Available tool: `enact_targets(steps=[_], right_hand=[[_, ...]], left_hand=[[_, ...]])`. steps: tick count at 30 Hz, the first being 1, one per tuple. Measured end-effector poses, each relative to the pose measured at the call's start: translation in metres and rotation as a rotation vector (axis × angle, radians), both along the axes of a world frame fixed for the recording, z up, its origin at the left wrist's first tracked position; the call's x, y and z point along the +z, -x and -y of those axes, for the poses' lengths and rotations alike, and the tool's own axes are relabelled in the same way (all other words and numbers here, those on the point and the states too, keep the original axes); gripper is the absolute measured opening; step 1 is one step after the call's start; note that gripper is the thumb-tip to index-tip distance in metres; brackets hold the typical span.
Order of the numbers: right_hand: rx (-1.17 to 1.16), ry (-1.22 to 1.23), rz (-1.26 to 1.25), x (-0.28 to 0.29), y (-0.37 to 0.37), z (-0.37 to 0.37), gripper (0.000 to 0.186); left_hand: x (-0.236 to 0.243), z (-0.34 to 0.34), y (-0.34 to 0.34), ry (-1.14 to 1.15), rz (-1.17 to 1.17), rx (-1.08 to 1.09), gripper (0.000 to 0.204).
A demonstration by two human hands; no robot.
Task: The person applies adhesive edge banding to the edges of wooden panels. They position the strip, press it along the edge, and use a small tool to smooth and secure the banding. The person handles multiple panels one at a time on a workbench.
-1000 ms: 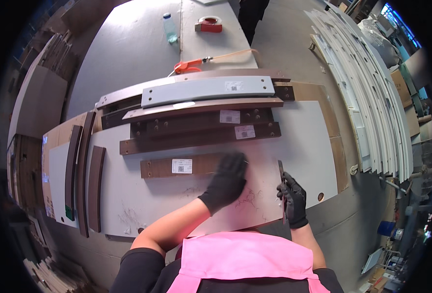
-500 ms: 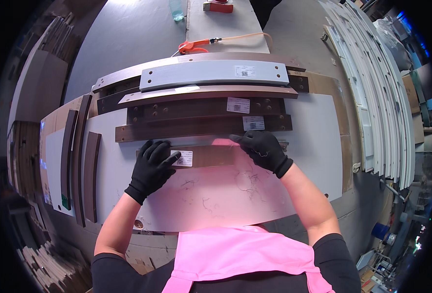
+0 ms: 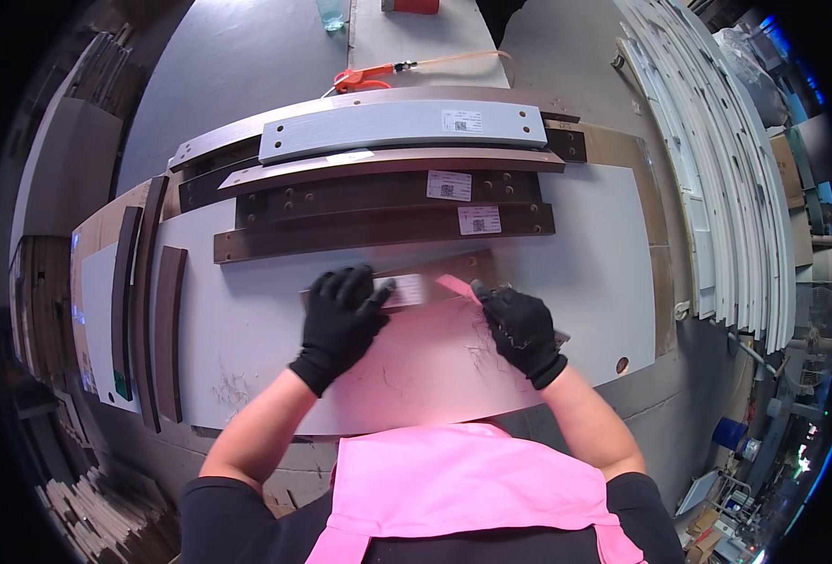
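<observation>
My left hand [image 3: 344, 324], in a black glove, is closed around the left part of a short brown board [image 3: 463, 271] with a blurred white label near my thumb. The board lies tilted, its right end farther from me. My right hand [image 3: 521, 331], also black-gloved, is closed on a slim tool with a flat, blade-like strip [image 3: 455, 286] that looks pink. This strip reaches to the board's near edge, and a metallic end shows behind the hand. Thin dark shavings [image 3: 482, 355] are scattered on the white panel [image 3: 407, 376] below.
Beyond the board lie several brown boards [image 3: 341, 238] and a light grey one [image 3: 369, 127]. Narrow brown strips [image 3: 169, 329] stand at the left. An orange air gun [image 3: 364, 78] with a hose lies at the back. Long white panels [image 3: 707, 169] are stacked at the right.
The board has turned, its right end now farther away. My left hand has moved right with it. My right hand has come nearer to me, with the pink-looking strip now at the near edge.
</observation>
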State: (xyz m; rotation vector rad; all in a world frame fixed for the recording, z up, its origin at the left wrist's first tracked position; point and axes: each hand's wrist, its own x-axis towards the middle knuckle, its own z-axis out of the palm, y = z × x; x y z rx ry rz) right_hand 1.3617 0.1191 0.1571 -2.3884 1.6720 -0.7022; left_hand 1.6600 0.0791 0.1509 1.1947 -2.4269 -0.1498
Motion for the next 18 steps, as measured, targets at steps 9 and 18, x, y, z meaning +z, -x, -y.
enact_targets(steps=[9,18], right_hand=[[0.01,-0.06,0.105,-0.001,0.005,-0.013,0.051],[0.088,-0.087,0.013,-0.012,-0.047,-0.017,0.055]], left_hand=[[-0.002,0.046,0.002,-0.426,-0.264,-0.262,0.041],[-0.003,0.076,-0.002,-0.602,-0.281,-0.394,0.028]])
